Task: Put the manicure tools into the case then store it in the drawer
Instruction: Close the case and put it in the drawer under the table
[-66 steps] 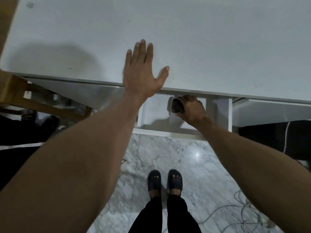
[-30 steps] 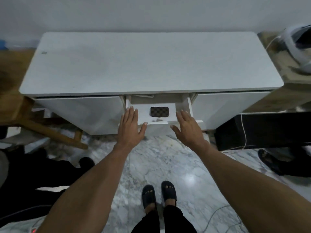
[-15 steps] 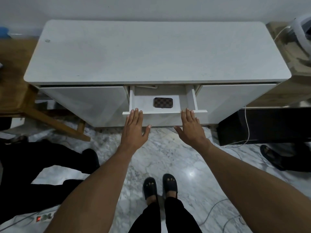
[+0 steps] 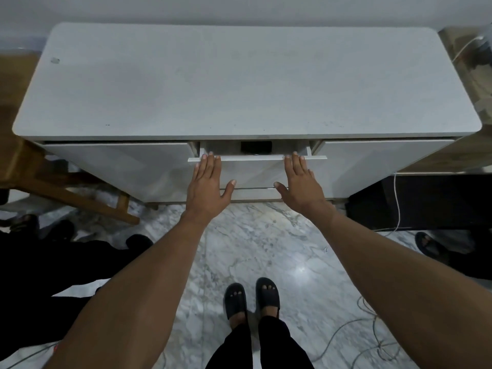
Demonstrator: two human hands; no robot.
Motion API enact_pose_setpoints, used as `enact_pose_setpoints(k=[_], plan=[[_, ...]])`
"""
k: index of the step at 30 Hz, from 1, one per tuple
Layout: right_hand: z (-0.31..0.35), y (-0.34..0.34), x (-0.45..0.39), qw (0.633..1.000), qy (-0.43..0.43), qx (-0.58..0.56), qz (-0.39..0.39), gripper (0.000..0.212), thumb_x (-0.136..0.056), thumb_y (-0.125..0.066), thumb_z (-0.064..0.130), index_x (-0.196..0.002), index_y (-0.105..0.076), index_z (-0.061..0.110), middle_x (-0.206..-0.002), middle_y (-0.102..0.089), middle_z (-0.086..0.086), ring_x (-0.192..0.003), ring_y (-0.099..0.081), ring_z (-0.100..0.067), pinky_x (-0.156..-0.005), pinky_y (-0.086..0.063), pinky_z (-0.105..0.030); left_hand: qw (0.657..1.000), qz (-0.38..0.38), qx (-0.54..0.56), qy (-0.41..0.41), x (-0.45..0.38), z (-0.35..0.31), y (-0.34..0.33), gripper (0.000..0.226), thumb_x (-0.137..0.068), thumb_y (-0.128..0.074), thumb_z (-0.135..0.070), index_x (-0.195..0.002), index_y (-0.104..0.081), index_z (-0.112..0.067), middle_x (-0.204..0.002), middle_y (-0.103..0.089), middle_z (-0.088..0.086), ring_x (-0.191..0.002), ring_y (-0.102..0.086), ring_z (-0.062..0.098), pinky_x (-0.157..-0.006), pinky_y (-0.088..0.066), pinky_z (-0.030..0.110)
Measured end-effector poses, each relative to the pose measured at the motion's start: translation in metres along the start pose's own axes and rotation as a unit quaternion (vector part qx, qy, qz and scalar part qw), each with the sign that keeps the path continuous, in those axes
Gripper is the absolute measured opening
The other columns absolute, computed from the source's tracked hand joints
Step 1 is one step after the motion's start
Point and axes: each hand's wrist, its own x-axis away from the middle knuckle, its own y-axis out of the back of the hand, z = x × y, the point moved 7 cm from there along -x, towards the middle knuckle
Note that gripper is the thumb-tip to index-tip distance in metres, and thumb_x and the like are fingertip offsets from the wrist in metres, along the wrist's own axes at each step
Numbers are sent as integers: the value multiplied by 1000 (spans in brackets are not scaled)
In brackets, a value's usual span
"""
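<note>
A dark checkered manicure case (image 4: 256, 147) lies inside the middle drawer (image 4: 253, 170) of a white cabinet (image 4: 239, 81). Only a narrow gap of the drawer shows under the cabinet top, and most of the case is in shadow there. My left hand (image 4: 206, 186) rests flat on the drawer front at its left side, fingers spread. My right hand (image 4: 302, 183) lies flat on the drawer front at its right side, fingers apart too. Neither hand holds anything.
A wooden chair frame (image 4: 61, 187) stands at the cabinet's left. A black box (image 4: 426, 201) with a white cable sits at the right. Loose cables (image 4: 367, 328) lie on the marble floor. Another person's dark legs (image 4: 48, 262) are at the left, a sandalled foot (image 4: 428, 245) at the right.
The drawer has slid inward and is now nearly shut, with both palms flat on its front. The case, fully visible before, is now mostly hidden under the cabinet top.
</note>
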Motion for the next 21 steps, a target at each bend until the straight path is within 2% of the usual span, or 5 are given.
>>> enact_pose_setpoints(k=[6,9,16,21], plan=[[0,12,-32,1000,9,-17,-7,77,-104,-39,45,-158,0,6,-166,6,-16,-154,7,-30,-125,-14,-47,1000,0,-7,15,-36,5,-2,78,-106,-47,-47,-164,-19,-2,-173,-15,17,-163,-7,29,-134,-6,41],[1,13,-44,1000,2,-22,-9,77,-104,-38,44,-157,-1,4,-166,3,-18,-154,6,-33,-126,-12,-45,1000,-20,-1,22,-42,5,-4,78,-105,-49,-46,-162,-24,-1,-171,-22,19,-162,-13,32,-132,-9,41],[12,3,-49,998,-33,-30,-49,80,-103,-42,43,-156,-1,-1,-164,0,-23,-153,5,-37,-126,-12,-45,998,-36,1,48,-45,1,-14,79,-103,-54,-44,-162,-24,-1,-171,-23,19,-162,-12,32,-133,-11,43],[10,4,-50,999,-40,-30,-17,82,-102,-44,44,-156,0,1,-165,2,-21,-154,5,-36,-125,-13,-47,999,-17,-1,48,-44,3,-15,80,-104,-52,-47,-162,-23,-1,-171,-22,18,-162,-12,31,-133,-14,44]])
